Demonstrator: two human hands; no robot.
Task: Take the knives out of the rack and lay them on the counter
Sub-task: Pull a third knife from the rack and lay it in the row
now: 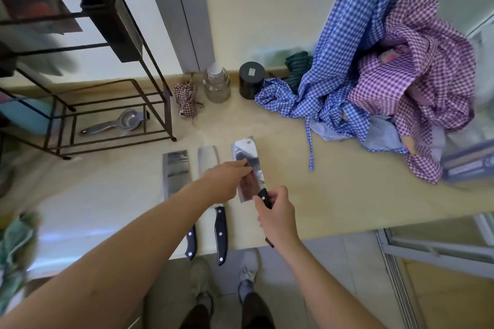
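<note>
Glossy metal cleaver blade (247, 168), matt counter (307, 195)

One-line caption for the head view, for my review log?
Both hands set a third cleaver beside two cleavers on the counter, right hand gripping its handle, left hand on the blade.

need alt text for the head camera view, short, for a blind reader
Both hands set a steel cleaver on a beige counter: right hand grips its black handle, left hand touches the blade. Two similar black-handled cleavers lie parallel to its left, near a dark metal rack.
</note>
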